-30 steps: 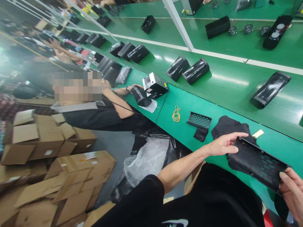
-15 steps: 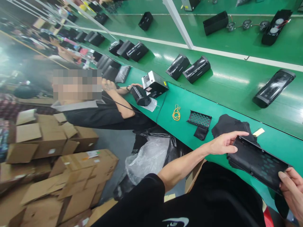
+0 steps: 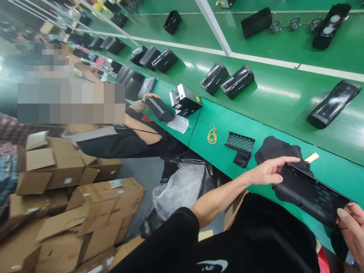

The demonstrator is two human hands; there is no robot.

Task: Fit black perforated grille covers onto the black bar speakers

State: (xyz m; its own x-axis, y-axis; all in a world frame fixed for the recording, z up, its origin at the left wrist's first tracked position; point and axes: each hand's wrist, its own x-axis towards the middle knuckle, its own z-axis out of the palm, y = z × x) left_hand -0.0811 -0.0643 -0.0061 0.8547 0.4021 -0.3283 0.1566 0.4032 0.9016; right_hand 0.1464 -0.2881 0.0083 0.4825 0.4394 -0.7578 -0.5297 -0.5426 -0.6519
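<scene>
I hold a long black perforated grille panel (image 3: 309, 195) between both hands above the near edge of the green bench (image 3: 224, 159). My left hand (image 3: 269, 170) grips its left end, index finger stretched along the top edge. My right hand (image 3: 352, 225) holds the right end at the frame's lower right corner. Black fabric pieces (image 3: 273, 148) lie on the bench just behind the panel. A second, smaller grille panel (image 3: 239, 143) with a fabric flap lies further left.
Yellow rubber bands (image 3: 212, 135) and a small tan tag (image 3: 312, 157) lie on the bench. A co-worker at left holds a black speaker (image 3: 159, 108) next to a silver box device (image 3: 184, 100). Several speaker housings (image 3: 237, 81) ride the conveyor. Cardboard boxes (image 3: 85, 212) and plastic bags (image 3: 179, 189) fill the floor.
The co-worker has lifted and turned the black speaker away from the silver device. My hands and the grille panel have barely shifted; the camera has drifted slightly.
</scene>
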